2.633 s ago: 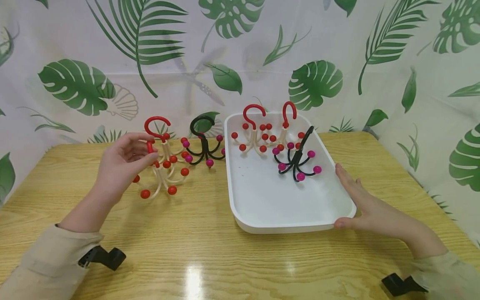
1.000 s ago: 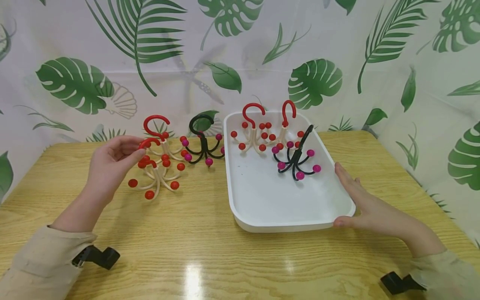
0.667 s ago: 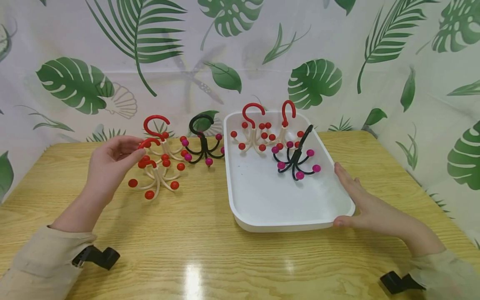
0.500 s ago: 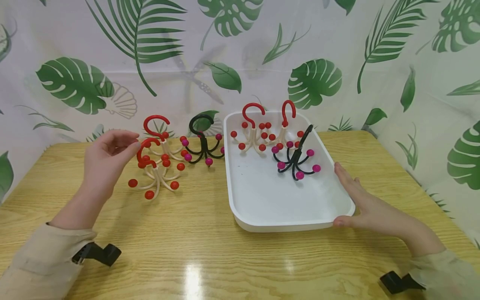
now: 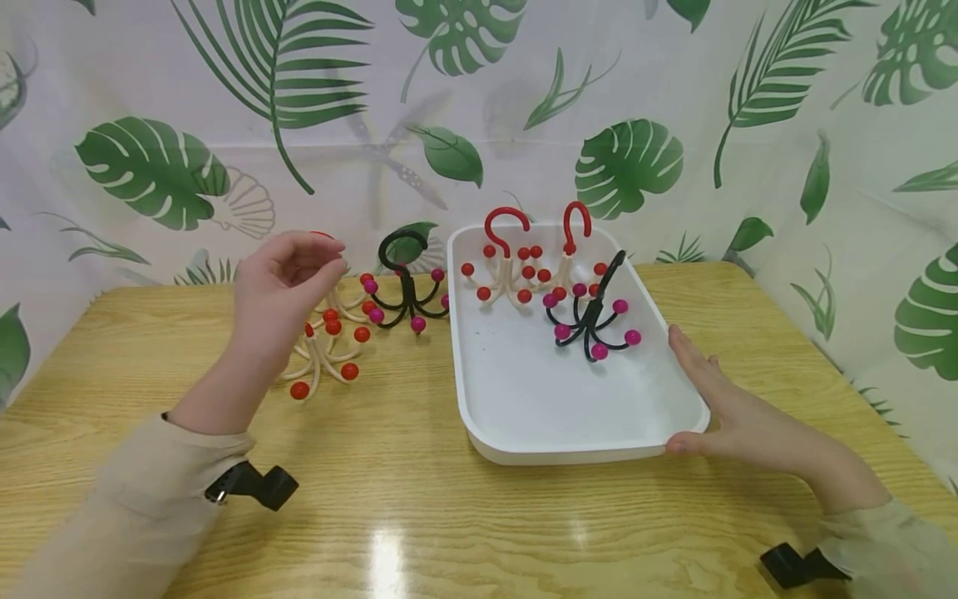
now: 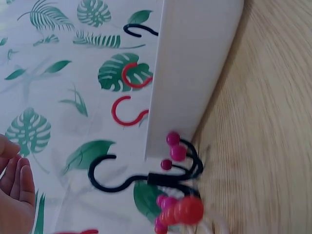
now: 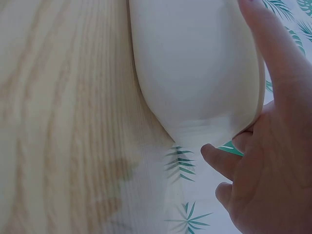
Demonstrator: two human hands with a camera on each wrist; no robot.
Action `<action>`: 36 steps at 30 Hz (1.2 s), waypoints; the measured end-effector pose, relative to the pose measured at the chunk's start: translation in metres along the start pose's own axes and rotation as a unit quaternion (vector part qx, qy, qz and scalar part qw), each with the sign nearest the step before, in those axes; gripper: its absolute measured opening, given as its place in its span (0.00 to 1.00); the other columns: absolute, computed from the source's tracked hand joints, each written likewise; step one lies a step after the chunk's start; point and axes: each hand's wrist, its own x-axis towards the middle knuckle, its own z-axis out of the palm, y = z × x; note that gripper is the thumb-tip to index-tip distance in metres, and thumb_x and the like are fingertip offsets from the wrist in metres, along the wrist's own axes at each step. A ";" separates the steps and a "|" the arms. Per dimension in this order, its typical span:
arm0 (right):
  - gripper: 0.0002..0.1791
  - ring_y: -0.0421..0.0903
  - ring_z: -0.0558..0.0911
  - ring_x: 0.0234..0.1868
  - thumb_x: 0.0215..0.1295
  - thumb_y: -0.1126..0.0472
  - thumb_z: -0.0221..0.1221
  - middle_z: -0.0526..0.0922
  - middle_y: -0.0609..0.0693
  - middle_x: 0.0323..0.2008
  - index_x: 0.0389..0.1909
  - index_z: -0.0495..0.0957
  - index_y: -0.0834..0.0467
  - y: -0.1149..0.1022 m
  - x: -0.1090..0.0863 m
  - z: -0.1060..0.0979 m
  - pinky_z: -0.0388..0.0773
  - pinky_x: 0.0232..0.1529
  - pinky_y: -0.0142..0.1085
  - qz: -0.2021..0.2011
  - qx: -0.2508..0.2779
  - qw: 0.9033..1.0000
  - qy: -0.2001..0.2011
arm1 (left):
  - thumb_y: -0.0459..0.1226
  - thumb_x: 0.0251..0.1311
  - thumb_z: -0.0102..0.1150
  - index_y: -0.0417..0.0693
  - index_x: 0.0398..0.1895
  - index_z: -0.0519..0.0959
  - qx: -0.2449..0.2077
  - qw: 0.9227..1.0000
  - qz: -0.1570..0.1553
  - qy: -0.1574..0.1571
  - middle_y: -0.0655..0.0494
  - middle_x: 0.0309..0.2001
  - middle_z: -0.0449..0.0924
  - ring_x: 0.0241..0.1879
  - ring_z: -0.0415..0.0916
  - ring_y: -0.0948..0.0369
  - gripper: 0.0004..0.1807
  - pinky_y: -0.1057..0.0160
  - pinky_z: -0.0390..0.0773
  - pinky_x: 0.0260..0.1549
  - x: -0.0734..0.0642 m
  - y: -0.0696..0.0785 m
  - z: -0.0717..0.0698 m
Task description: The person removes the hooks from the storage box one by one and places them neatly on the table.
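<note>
left hand (image 5: 280, 287): hung in the air above the two red hooks at the left of the table, palm turned inward; in the left wrist view its fingers stood clear of the hook tip at the bottom edge
left fingers: loosely bent toward the thumb, tips a little apart in the head view, clamped on nothing
front red hook (image 5: 315, 349): stood on the table below the left hand, cream arms and red balls spread out, its top hidden by the hand
rear red hook (image 5: 340, 302): stood just behind the front one, only the crest of its curve and some arms and balls showing past the hand
black hook (image 5: 407, 291): upright on the table between the red pair and the tray, pink balls on its arms, the rightmost just beside the tray wall
right hand (image 5: 722, 416): at the tray's near right corner, touching it
right fingers: spread wide from the thumb, fairly straight, thumb by the near end and fingertips at the right side
tray (image 5: 539, 408): white, on the table, holding three hooks
tray's red hooks (image 5: 506, 270): two, upright, side by side at the far end
tray's black hook (image 5: 592, 314): nearer than those, tilted to the right
table (image 5: 359, 499): wood-grained
cloth (image 5: 509, 108): pale with green leaves, behind the table
</note>
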 end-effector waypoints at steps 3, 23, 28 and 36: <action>0.66 0.75 0.29 0.67 0.53 0.51 0.69 0.26 0.53 0.74 0.73 0.24 0.41 0.000 0.000 0.000 0.35 0.58 0.73 0.003 -0.004 1.000 -0.001 | 0.30 0.59 0.63 0.37 0.43 0.80 -0.005 1.000 0.006 -0.022 0.53 0.37 0.80 0.38 0.77 0.60 0.10 0.71 0.76 0.39 0.002 0.001 0.017; 0.66 0.67 0.29 0.71 0.52 0.51 0.70 0.26 0.55 0.74 0.74 0.25 0.43 0.002 0.000 0.001 0.29 0.62 0.68 -0.013 -0.009 1.000 0.006 | 0.30 0.60 0.62 0.41 0.45 0.78 -0.043 0.983 -0.005 -0.181 0.50 0.41 0.77 0.39 0.75 0.57 0.10 0.65 0.78 0.40 0.000 0.014 0.137; 0.66 0.60 0.27 0.72 0.51 0.51 0.70 0.26 0.57 0.74 0.74 0.26 0.46 0.002 0.000 0.001 0.26 0.66 0.61 -0.025 -0.021 0.999 0.012 | 0.31 0.59 0.63 0.43 0.46 0.78 -0.030 0.978 -0.026 -0.203 0.53 0.40 0.78 0.39 0.75 0.58 0.11 0.68 0.78 0.41 -0.003 0.017 0.155; 0.67 0.60 0.28 0.72 0.50 0.51 0.71 0.28 0.59 0.74 0.75 0.27 0.49 0.003 0.001 0.001 0.25 0.67 0.56 -0.041 -0.031 0.999 0.017 | 0.31 0.59 0.63 0.43 0.47 0.79 -0.072 0.981 -0.035 -0.176 0.56 0.39 0.78 0.40 0.75 0.62 0.12 0.70 0.77 0.43 -0.009 0.019 0.184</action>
